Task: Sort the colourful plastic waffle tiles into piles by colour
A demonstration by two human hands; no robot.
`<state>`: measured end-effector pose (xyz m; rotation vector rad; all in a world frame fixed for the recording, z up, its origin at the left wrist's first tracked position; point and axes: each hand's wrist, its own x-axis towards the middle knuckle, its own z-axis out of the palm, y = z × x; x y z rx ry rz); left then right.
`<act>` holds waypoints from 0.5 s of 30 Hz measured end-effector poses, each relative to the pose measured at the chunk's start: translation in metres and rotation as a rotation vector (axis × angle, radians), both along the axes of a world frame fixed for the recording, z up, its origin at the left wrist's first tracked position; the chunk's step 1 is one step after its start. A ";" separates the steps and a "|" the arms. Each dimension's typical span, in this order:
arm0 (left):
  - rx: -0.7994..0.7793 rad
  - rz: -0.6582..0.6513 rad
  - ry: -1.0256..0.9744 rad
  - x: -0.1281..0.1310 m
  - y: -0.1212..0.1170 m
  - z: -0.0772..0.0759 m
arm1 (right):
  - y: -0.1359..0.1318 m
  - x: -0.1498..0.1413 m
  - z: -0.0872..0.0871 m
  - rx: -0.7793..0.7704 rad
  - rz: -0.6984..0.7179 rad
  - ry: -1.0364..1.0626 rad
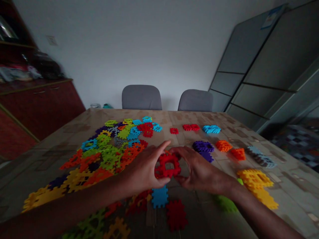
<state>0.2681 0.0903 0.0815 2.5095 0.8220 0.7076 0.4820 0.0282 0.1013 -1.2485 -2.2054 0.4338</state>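
My left hand (147,167) and my right hand (198,169) meet over the middle of the table, both closed on a red plastic interlocking piece (167,165) held between them. The left thumb and fingers pinch its left side, the index finger stretched out above it. The right fingers curl round its right edge. Just below the hands lie a blue piece (159,196) and a dark red piece (176,214) flat on the table (286,186).
A large pile of mixed coloured pieces (109,149) covers the table's left half. To the right sit small assembled shapes: purple (203,147), orange (223,145), blue (211,129), yellow (258,184). Two grey chairs (141,97) stand behind the table, a cabinet at left.
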 end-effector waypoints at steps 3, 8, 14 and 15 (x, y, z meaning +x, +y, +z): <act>0.074 -0.022 0.025 0.027 0.035 0.008 | 0.036 0.026 0.004 0.087 0.011 -0.059; 0.138 -0.041 0.055 0.071 0.086 0.012 | 0.089 0.065 0.008 0.112 -0.005 -0.148; 0.196 -0.032 0.091 0.119 0.129 0.008 | 0.126 0.104 0.006 0.084 -0.083 -0.244; 0.203 -0.034 0.097 0.128 0.136 0.007 | 0.132 0.111 0.007 0.070 -0.095 -0.263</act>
